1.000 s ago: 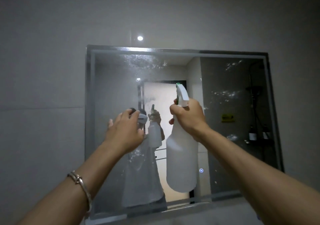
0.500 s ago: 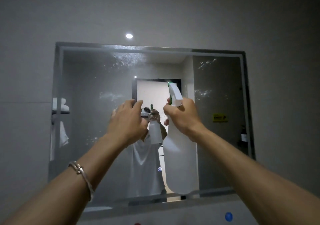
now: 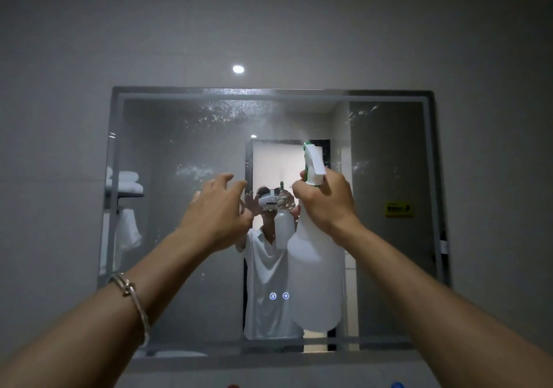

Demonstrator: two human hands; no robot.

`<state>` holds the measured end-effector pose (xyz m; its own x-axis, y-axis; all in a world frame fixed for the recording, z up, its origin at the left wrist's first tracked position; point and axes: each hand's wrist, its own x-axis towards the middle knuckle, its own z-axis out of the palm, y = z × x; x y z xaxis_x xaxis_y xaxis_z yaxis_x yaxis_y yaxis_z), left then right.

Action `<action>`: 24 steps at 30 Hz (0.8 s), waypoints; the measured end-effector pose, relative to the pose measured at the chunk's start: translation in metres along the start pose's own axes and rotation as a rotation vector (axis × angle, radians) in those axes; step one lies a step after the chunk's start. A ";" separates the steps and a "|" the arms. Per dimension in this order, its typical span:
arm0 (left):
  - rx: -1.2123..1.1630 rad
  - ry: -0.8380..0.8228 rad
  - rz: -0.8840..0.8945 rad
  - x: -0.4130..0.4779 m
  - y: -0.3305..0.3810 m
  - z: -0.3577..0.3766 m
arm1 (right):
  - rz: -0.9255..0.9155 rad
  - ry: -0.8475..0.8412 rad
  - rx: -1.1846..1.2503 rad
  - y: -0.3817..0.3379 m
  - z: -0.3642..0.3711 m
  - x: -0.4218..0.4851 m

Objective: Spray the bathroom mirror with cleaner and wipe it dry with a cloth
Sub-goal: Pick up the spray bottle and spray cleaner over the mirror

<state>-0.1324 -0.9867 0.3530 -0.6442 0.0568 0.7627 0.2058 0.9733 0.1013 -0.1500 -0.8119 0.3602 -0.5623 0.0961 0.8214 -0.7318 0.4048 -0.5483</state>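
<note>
At centre left of the frame the left hand (image 3: 220, 208) hovers before the bathroom mirror (image 3: 167, 136), fingers spread and loosely bent, holding nothing. The mirror fills the middle of the frame, and droplets (image 3: 227, 112) speckle its upper centre and upper right. Right of centre the right hand (image 3: 326, 205) grips the neck of the white spray bottle (image 3: 317, 268), its nozzle tilted up at the glass with a faint mist at the tip. Spraying looks to be the step in hand. The lower glass seems dry, so it likely needs more sprays before wiping, and neither hand holds a cloth.

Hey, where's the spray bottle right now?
In the head view the spray bottle is right of centre, gripped at its neck by the right hand, held up before the mirror, beside the raised left hand.
</note>
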 end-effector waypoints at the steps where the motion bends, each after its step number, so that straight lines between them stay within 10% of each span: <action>1: 0.004 -0.010 0.003 -0.001 0.002 0.000 | -0.002 0.002 -0.019 0.000 -0.001 0.001; 24: -0.042 -0.048 0.158 0.011 0.063 0.020 | -0.017 0.107 -0.108 0.027 -0.066 -0.010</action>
<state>-0.1412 -0.9202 0.3545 -0.6357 0.2195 0.7401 0.3370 0.9414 0.0102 -0.1391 -0.7419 0.3472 -0.5014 0.1821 0.8458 -0.6924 0.5018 -0.5184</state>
